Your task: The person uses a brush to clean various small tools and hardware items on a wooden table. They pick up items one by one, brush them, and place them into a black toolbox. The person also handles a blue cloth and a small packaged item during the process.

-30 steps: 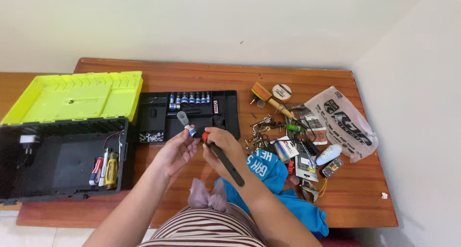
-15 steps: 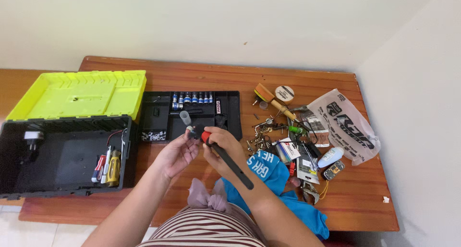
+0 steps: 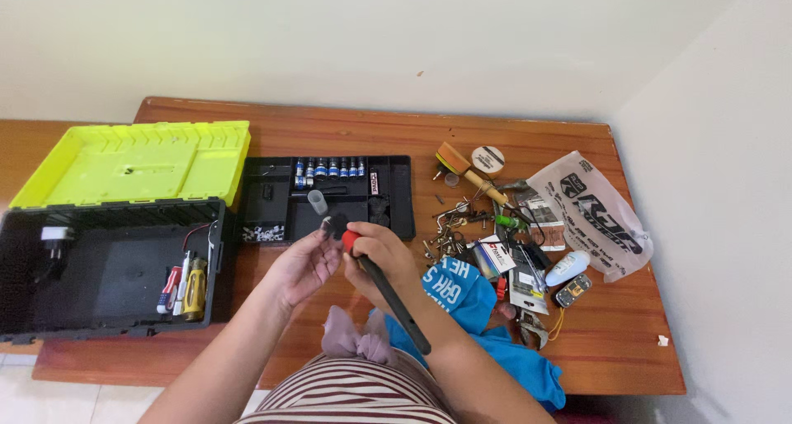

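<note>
Both hands meet over the table's middle, working a small piece at the tip of a long black tool.

The right hand (image 3: 381, 255) is clamped on a black-handled tool (image 3: 394, 302) with a red collar, its handle running toward 5 o'clock over the wrist; the left hand (image 3: 304, 266) pinches a small dark piece (image 3: 335, 226) at the tool's tip, so the 2 hands touch there. The step looks like fitting or pulling a bit, which calls for a steady grip and straight alignment. At 12 o'clock lies a black bit tray (image 3: 388, 209) with a row of blue-capped bits, at 9 o'clock an open black toolbox (image 3: 99, 308) with a yellow-green lid (image 3: 132, 164), at 3 o'clock a heap of loose hardware (image 3: 495, 242), a plastic bag (image 3: 590, 214) and blue cloth (image 3: 462, 288). All rests on a brown wooden table (image 3: 330, 127) in a corner of pale walls (image 3: 371, 36).
</note>
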